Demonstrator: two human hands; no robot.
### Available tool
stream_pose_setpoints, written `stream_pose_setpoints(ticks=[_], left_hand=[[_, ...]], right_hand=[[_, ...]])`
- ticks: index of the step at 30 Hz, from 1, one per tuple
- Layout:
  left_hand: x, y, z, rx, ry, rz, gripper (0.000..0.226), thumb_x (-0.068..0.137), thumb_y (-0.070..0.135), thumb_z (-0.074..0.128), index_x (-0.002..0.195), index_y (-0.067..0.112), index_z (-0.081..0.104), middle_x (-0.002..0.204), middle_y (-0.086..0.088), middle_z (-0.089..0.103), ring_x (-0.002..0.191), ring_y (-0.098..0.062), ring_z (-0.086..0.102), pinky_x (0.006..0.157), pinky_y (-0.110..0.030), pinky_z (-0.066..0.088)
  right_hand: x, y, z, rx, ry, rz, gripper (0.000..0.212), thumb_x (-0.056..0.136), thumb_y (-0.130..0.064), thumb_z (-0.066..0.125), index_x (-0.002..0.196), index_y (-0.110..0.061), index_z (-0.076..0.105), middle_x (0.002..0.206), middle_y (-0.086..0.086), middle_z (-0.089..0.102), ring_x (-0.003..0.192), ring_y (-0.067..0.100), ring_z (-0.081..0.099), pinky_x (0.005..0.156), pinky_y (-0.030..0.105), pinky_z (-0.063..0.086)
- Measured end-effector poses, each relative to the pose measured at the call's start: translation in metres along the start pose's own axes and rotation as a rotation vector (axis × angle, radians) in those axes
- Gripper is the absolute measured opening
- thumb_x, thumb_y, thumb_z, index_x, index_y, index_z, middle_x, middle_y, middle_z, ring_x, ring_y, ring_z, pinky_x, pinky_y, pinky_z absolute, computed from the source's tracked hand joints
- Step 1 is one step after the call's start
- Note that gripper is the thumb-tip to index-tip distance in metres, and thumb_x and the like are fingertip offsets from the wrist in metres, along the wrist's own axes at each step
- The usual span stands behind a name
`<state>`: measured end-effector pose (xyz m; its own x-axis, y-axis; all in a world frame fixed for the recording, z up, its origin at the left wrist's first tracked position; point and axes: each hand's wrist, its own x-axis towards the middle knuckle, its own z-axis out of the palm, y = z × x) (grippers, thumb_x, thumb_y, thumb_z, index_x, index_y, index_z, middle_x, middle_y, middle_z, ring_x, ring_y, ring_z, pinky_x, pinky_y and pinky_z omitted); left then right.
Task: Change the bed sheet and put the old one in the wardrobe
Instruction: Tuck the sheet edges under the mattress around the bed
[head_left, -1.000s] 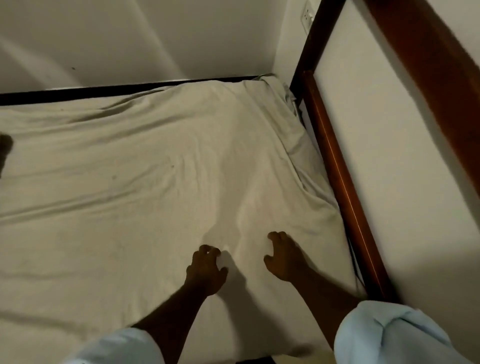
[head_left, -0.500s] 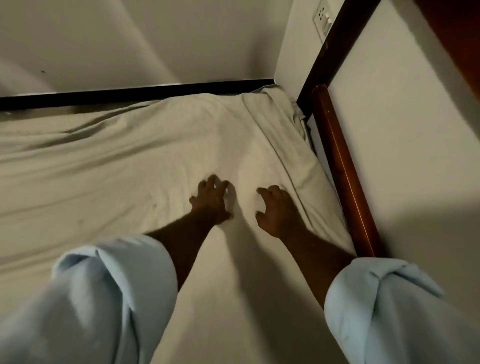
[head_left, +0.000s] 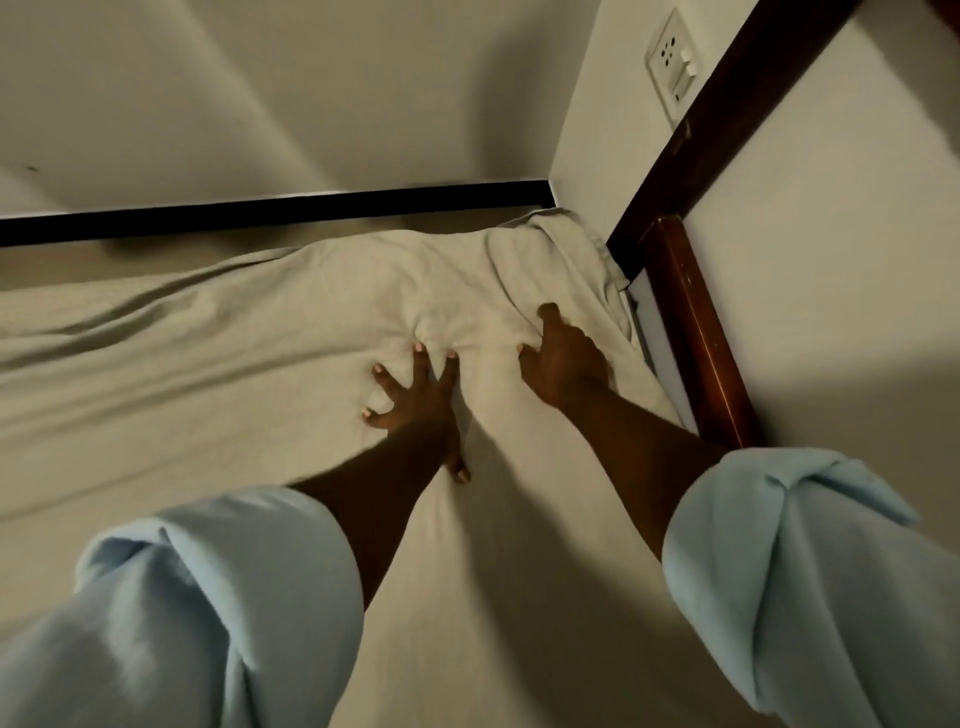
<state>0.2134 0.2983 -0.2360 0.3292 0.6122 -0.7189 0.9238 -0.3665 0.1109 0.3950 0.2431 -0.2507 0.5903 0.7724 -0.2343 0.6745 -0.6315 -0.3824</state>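
1. Progress: one pale bed sheet (head_left: 234, 374) covers the bed, and this view does not tell you whether it is the old sheet or the fresh one. No second sheet and no wardrobe are in view, so judge the storing step as not yet done.
2. Position of the sheet: it lies across the sleeping surface, loose and creased, with its far right corner bunched against the wooden bed rail (head_left: 696, 338) near the room corner. That corner looks neither pulled free nor tucked flat, and it probably needs your attention next.
3. Contact, left hand (head_left: 415, 400): your fingers (head_left: 423, 364) are spread and straight, pressing flat into the cloth and gripping nothing.
4. Contact, right hand (head_left: 563, 364): it rests on the sheet just beside the left, nearer the rail. Its fingers bend over the cloth, but whether they pinch a fold is hidden, so you cannot tell.
5. Cloth: thin, matte, off-white fabric. Small puckers gather ahead of both hands, and long soft ridges run leftward across the bed.
6. Surroundings: the rail is dark, glossy wood. A black strip (head_left: 260, 213) borders the far edge. The plain wall carries a white wall socket (head_left: 675, 67). Pale blue rolled sleeves (head_left: 197, 597) cover your arms above the forearms.
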Motion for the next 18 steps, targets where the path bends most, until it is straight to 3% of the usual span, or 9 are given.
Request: stream_pose_setpoints(ticks=[3, 6, 9, 12, 18], left_hand=[[0.004, 0.003, -0.002, 0.007, -0.017, -0.024, 0.171, 0.039, 0.042, 0.102, 0.144, 0.053, -0.032, 0.152, 0.008, -0.048, 0.142, -0.053, -0.029, 0.1, -0.085, 0.019], [0.011, 0.006, 0.0, -0.002, -0.036, -0.037, 0.172, 0.039, 0.041, 0.102, 0.143, 0.053, -0.034, 0.151, 0.008, -0.049, 0.141, -0.053, -0.032, 0.1, -0.086, 0.017], [0.014, 0.007, 0.003, 0.001, -0.029, -0.053, 0.172, 0.04, 0.039, 0.102, 0.142, 0.053, -0.036, 0.15, 0.008, -0.05, 0.14, -0.053, -0.034, 0.1, -0.085, 0.016], [0.016, 0.008, 0.005, 0.004, -0.016, -0.058, 0.171, 0.043, 0.039, 0.102, 0.142, 0.052, -0.037, 0.149, 0.006, -0.052, 0.14, -0.053, -0.033, 0.101, -0.085, 0.015], [0.014, 0.007, 0.006, 0.004, 0.004, -0.043, 0.172, 0.041, 0.039, 0.102, 0.142, 0.052, -0.037, 0.149, 0.006, -0.051, 0.14, -0.054, -0.034, 0.1, -0.086, 0.015]], right_hand=[[0.041, -0.01, -0.014, 0.042, 0.132, 0.121, 0.081, 0.097, -0.037, 0.056, 0.161, -0.018, 0.01, 0.136, 0.02, 0.057, 0.114, 0.04, 0.062, 0.094, 0.049, 0.052], [0.083, -0.004, -0.017, 0.158, 0.077, 0.318, 0.091, 0.096, -0.036, 0.062, 0.162, -0.018, 0.001, 0.144, 0.021, 0.05, 0.125, 0.042, 0.056, 0.101, 0.051, 0.05], [0.122, 0.013, -0.017, 0.245, 0.074, 0.341, 0.062, 0.093, -0.031, 0.066, 0.146, -0.018, 0.036, 0.135, 0.02, 0.055, 0.118, 0.043, 0.059, 0.091, 0.057, 0.056], [0.145, 0.022, -0.028, 0.177, 0.062, 0.253, 0.025, 0.095, -0.027, 0.064, 0.115, -0.012, 0.061, 0.118, 0.015, 0.065, 0.109, 0.035, 0.066, 0.09, 0.047, 0.058], [0.147, 0.018, -0.089, 0.217, 0.136, 0.227, 0.032, 0.101, -0.024, 0.039, 0.121, -0.012, 0.061, 0.112, 0.009, 0.062, 0.111, 0.03, 0.06, 0.093, 0.042, 0.046]])
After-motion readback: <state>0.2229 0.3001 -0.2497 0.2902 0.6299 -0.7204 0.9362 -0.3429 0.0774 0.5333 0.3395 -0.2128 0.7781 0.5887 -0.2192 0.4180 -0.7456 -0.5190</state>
